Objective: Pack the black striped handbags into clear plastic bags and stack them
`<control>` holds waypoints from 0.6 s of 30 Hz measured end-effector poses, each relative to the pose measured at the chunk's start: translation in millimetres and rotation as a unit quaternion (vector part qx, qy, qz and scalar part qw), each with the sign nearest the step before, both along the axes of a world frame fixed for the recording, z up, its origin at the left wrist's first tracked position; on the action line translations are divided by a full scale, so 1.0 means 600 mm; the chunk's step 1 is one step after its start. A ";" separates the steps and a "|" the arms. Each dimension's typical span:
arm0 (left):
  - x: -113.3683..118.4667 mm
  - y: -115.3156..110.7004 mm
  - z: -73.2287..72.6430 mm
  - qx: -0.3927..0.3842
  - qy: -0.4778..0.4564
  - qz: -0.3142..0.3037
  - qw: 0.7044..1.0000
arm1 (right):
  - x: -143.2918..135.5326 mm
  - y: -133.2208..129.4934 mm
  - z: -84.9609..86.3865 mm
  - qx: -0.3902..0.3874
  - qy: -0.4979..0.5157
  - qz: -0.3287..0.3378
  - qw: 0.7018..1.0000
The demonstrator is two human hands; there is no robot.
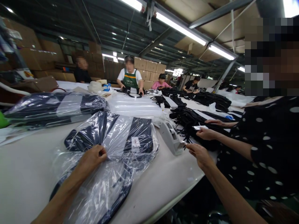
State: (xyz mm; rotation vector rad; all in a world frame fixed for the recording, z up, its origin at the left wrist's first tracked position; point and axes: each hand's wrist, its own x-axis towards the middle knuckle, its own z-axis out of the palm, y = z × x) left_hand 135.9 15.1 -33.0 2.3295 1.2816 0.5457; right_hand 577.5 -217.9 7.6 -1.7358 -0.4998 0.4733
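Table point(35, 168) holds black goods point(210, 101), tape dispenser point(171, 137); left hand point(93, 157) pinches plastic point(109, 179), right hand point(202, 157) tape point(184, 142).

Cardboard boxes point(146, 66) stacked behind person point(129, 75) in green apron point(131, 81) — lit tube lights point(181, 28) overhead.

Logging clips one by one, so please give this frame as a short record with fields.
Left grip: pinching clear plastic bag around dark item
Right grip: at the near end of tape dispenser; whether it holds anything is unclear
Surface: pale table
Left: another plastic-wrapped bundle
Right: co-worker in polka-dot top
Across: person in green apron
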 end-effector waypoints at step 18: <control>0.000 -0.018 0.020 0.005 -0.030 0.019 0.999 | -0.259 0.085 0.116 -0.122 0.007 0.567 0.814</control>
